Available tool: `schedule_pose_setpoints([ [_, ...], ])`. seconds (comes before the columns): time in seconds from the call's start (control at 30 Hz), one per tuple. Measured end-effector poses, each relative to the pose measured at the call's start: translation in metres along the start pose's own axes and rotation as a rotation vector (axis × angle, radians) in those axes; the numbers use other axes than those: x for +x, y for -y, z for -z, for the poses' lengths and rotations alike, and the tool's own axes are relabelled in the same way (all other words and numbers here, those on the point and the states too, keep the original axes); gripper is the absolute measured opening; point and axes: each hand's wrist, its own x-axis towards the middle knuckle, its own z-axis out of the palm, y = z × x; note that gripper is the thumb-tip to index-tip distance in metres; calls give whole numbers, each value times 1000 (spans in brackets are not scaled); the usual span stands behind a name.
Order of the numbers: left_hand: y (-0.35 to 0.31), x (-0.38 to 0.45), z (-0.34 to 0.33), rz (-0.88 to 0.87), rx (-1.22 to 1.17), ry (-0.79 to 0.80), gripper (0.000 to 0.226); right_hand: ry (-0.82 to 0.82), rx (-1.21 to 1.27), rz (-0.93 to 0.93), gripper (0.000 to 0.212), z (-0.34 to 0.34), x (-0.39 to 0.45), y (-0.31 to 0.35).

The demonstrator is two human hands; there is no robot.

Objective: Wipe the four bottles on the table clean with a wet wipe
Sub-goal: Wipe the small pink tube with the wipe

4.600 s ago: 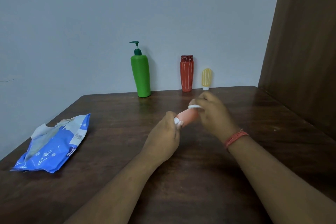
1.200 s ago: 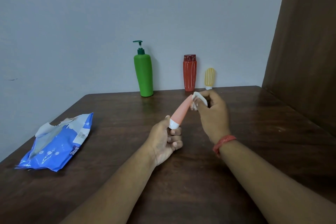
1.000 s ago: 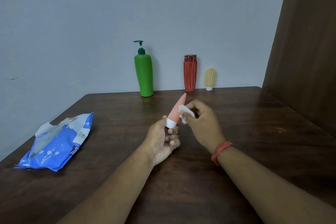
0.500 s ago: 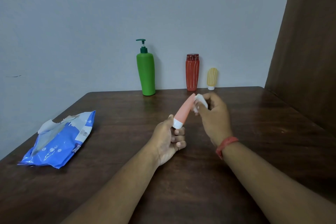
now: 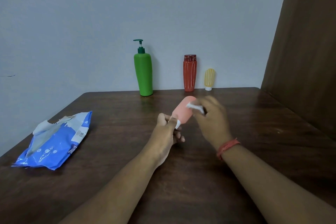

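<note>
Frame centre: our left hand [image 5: 166, 132] grips the pink bottle [image 5: 183, 112] by its white cap end, held above the table [image 5: 200, 178]; our blurred right hand [image 5: 211, 117] pinches the wet wipe [image 5: 195, 106] against it.

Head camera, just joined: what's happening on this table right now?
A person is cleaning the pink bottle. The left hand grips it by its white cap end, held up off the table, while the right hand pinches a wet wipe against its upper body. The green pump bottle, red bottle and small yellow bottle stand at the back by the wall. The blue wipes pack lies at the left.
</note>
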Motion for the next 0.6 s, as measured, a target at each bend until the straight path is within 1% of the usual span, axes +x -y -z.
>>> schedule_pose_setpoints([
  [0.07,0,1,4,-15,-41,-39,12,130,-44,115,19,-10,-6,5],
  [0.1,0,1,7,-23,-53,-45,12,159,-74,171,19,-13,-6,5],
  [0.13,-1,0,8,-32,-53,-36,13,151,-94,202,19,-13,-3,5],
  [0.17,-1,-1,9,-38,-37,-14,12,108,-93,187,19,-11,1,4],
  [0.27,-1,-3,5,-49,107,61,15,-69,-93,22,18,4,12,-1],
  [0.33,-2,-3,3,-63,214,95,19,-96,-109,-55,18,11,14,-4],
  [0.4,-2,-2,3,-69,240,91,20,-68,-107,-82,20,12,10,-4],
  [0.47,-2,-2,4,-61,148,52,21,2,-70,-64,21,8,5,-2],
  [0.57,-3,-1,7,-75,-147,-9,12,157,-28,63,17,-8,-4,8],
  [0.6,-4,0,9,-72,-221,-26,11,182,-6,93,16,-14,-7,10],
])
